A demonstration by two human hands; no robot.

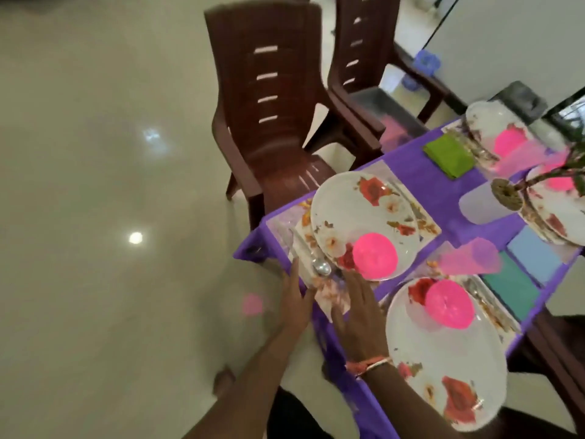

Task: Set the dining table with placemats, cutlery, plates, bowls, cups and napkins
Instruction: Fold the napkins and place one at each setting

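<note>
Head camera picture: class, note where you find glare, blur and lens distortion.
Head view: two bright reflections glare on the glossy floor; the whole frame is soft, with the pink cup smeared most; the wide lens makes the nearest chair lean.

Far plate (557,224) partly beyond the right edge

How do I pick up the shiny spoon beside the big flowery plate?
Probably by its thin handle, pinched with your fingers from above. The spoon lies flat on the placemat, so nothing sticks up to grab. Come from the table-edge side, because the plate sits close on the other side.
</note>
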